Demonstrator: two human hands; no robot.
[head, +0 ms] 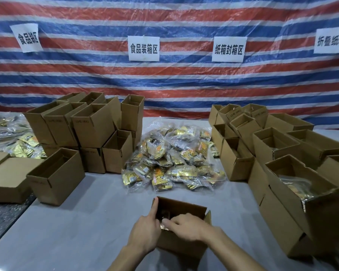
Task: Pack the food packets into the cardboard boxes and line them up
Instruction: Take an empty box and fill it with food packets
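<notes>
A small open cardboard box stands on the grey table close in front of me. My left hand holds its left wall, the index finger stretched up along the outside. My right hand reaches over the near rim, its bent fingers on a gold food packet inside the box. Most of the box's contents are hidden by my hands. Behind it, at the table's middle, lies a big pile of gold and orange food packets.
Empty open boxes are stacked at the back left, one more nearer. Boxes with packets inside stand in rows on the right. More packets lie far left. The table's left edge drops to a dark floor.
</notes>
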